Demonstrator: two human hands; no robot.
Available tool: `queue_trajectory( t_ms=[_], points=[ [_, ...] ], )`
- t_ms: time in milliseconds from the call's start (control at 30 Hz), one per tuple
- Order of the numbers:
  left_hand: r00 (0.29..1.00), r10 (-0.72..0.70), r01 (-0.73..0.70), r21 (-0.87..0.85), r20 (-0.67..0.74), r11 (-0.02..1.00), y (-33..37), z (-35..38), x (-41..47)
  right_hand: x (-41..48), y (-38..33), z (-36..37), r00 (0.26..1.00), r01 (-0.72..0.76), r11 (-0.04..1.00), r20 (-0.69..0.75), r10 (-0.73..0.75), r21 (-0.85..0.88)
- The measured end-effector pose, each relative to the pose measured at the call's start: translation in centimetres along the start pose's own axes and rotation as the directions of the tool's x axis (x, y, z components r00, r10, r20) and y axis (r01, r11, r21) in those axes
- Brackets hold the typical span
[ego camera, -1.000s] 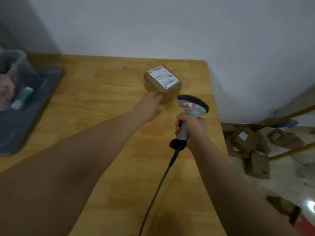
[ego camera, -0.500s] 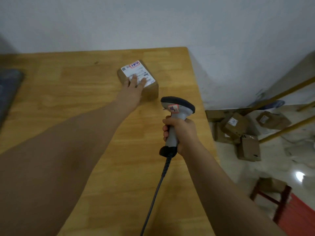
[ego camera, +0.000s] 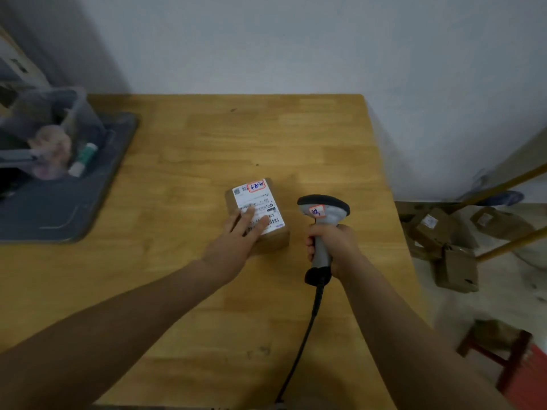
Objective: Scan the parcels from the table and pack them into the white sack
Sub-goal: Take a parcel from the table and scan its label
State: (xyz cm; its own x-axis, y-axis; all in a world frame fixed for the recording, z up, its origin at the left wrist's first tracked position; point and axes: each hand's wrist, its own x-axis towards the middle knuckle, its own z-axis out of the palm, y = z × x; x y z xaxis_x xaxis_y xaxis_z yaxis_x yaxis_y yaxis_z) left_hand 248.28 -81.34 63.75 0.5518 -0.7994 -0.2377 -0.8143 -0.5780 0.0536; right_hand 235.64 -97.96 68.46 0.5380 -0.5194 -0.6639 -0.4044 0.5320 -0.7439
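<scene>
Wooden table [ego camera: 183, 291], left hand [ego camera: 233, 244] covering parcel [ego camera: 266, 214] label, barcode partly hidden

My left arm reaches forward, my left hand [ego camera: 236, 242] flat with straight, spread fingers resting on top of the parcel [ego camera: 260, 199]. My right hand [ego camera: 334, 250], just beside it, grips the scanner [ego camera: 324, 210] handle upright.

A wooden table [ego camera: 207, 143] carries a brown parcel [ego camera: 260, 199] and, at its left, a grey tray [ego camera: 59, 214].
</scene>
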Motion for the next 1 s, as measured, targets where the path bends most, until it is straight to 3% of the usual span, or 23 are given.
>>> queue_trajectory(
  t_ms=[167, 233, 300, 367, 400, 467, 500, 533, 567, 600, 667, 700, 800, 867, 1000],
  points=[
    [0.999, 0.044, -0.046, -0.077, -0.027, 0.996, 0.0, 0.8, -6.9, -2.9, 3.2, 1.6, 1.0, 0.024, 0.999, 0.016, -0.024, -0.029],
    [0.993, -0.047, 0.008, -0.338, -0.109, 0.941, 0.0, 0.5, -8.0, -3.2, 4.1, 2.0, 0.998, 0.051, 0.997, -0.032, -0.053, -0.065],
    [0.925, -0.333, 0.124, -0.687, -0.181, 0.716, -0.1, 0.2, -8.0, -3.3, 4.6, 2.2, 0.994, 0.067, 0.992, -0.084, -0.076, -0.11],
    [0.807, -0.59, 0.294, -0.873, 0.009, 0.389, -0.3, -0.3, -7.1, -3.4, 4.8, 2.5, 0.993, 0.07, 0.992, -0.084, -0.079, -0.106],
    [0.757, -0.631, 0.379, -0.901, 0.171, 0.211, -0.2, -0.5, -6.7, -3.4, 4.8, 2.7, 0.995, 0.068, 0.994, -0.065, -0.074, -0.085],
    [0.711, -0.556, 0.466, -0.881, 0.43, -0.087, 0.2, -0.4, -6.3, -3.7, 4.9, 3.2, 0.998, 0.056, 0.996, -0.018, -0.058, -0.066],
    [0.716, -0.503, 0.474, -0.866, 0.483, -0.157, 0.4, -0.4, -6.3, -3.8, 5.0, 3.3, 0.999, 0.053, 0.996, 0.012, -0.052, -0.078],
    [0.728, -0.487, 0.468, -0.869, 0.482, -0.16, 0.4, -0.5, -6.4, -4.0, 5.1, 3.3, 0.997, 0.05, 0.995, 0.058, -0.045, -0.092],
    [0.738, -0.523, 0.45, -0.889, 0.426, -0.09, 0.2, -0.5, -6.5, -4.3, 5.2, 3.4, 0.993, 0.044, 0.994, 0.116, -0.032, -0.099],
    [0.741, -0.587, 0.452, -0.889, 0.327, 0.075, -0.4, -0.5, -6.6, -4.4, 5.4, 3.4, 0.984, 0.036, 0.994, 0.175, -0.017, -0.103],
    [0.737, -0.671, 0.518, -0.706, 0.081, 0.484, -2.0, -0.7, -6.6, -4.7, 5.7, 3.5, 0.978, 0.053, 0.99, 0.207, -0.025, -0.133],
    [0.767, -0.64, 0.532, -0.596, 0.039, 0.602, -2.6, -0.9, -6.7, -4.6, 5.8, 3.7, 0.985, 0.081, 0.986, 0.166, -0.057, -0.146],
    [0.871, -0.431, 0.491, -0.402, 0.235, 0.773, -1.7, -1.3, -7.0, -4.0, 5.4, 4.3, 0.988, 0.148, 0.981, -0.017, -0.151, -0.122],
    [0.912, -0.348, 0.392, -0.212, 0.219, 0.895, -0.5, -0.6, -7.1, -3.6, 5.0, 4.4, 0.98, 0.17, 0.979, -0.08, -0.18, -0.116],
    [0.961, -0.141, 0.147, -0.005, 0.239, 0.989, -2.4, -1.6, -6.6, -2.6, 4.2, 4.3, 0.962, 0.201, 0.963, -0.15, -0.229, -0.181]
  ],
)
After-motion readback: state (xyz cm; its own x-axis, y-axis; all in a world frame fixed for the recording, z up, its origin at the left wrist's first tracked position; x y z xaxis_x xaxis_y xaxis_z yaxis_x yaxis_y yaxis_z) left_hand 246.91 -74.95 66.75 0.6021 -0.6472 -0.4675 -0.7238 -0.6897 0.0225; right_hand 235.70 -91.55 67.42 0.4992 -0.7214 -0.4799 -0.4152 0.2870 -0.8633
